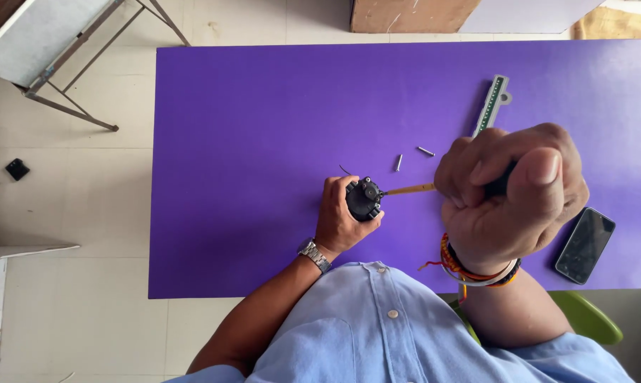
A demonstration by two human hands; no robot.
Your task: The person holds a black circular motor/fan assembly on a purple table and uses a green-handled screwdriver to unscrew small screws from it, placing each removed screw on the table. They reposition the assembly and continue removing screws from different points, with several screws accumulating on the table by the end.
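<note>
My left hand grips a small round black motor part just above the purple table. My right hand is closed around the dark handle of a screwdriver. Its yellowish shaft runs left, and the tip meets the black part. Two small screws lie loose on the table just beyond the shaft. A thin bent wire sits by my left fingers.
A green and grey ruler-like tool lies behind my right hand. A dark phone rests near the table's right front edge. A green chair is below me; a metal stand and cardboard box are on the floor.
</note>
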